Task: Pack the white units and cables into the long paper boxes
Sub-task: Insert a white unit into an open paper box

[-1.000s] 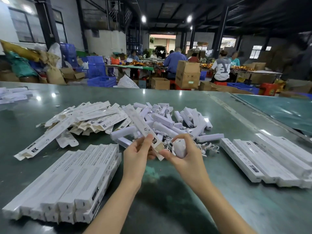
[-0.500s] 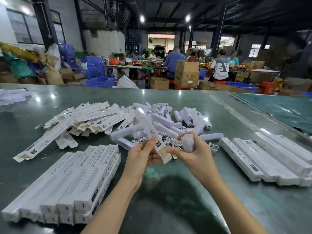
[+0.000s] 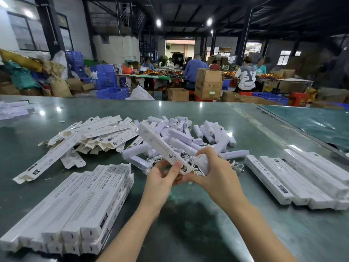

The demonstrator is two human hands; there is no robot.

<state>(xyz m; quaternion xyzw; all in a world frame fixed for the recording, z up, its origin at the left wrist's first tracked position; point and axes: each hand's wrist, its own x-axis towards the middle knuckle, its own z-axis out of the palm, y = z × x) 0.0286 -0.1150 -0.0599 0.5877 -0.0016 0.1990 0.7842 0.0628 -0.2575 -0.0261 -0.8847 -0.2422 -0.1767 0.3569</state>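
My left hand (image 3: 162, 178) pinches the near end of a long white paper box (image 3: 158, 144), which slants up and away to the left. My right hand (image 3: 215, 171) grips a white unit (image 3: 203, 163) end-on, right beside that box end, with its fingertips at the box's near end. White cables (image 3: 188, 160) lie tangled under and between my hands. Behind them sits a heap of white units (image 3: 188, 133), and left of it a pile of flat unfolded boxes (image 3: 98, 133).
Closed boxes lie in a stack at the near left (image 3: 75, 208) and in a row at the right (image 3: 294, 178) on the green table (image 3: 207, 224). More white boxes (image 3: 13, 110) sit far left. People work at tables beyond, among cardboard cartons and blue crates.
Both hands have moved a little right and nearer together. The box has tipped up and its far end has swung higher. The unit in my right hand now sits against the box end.
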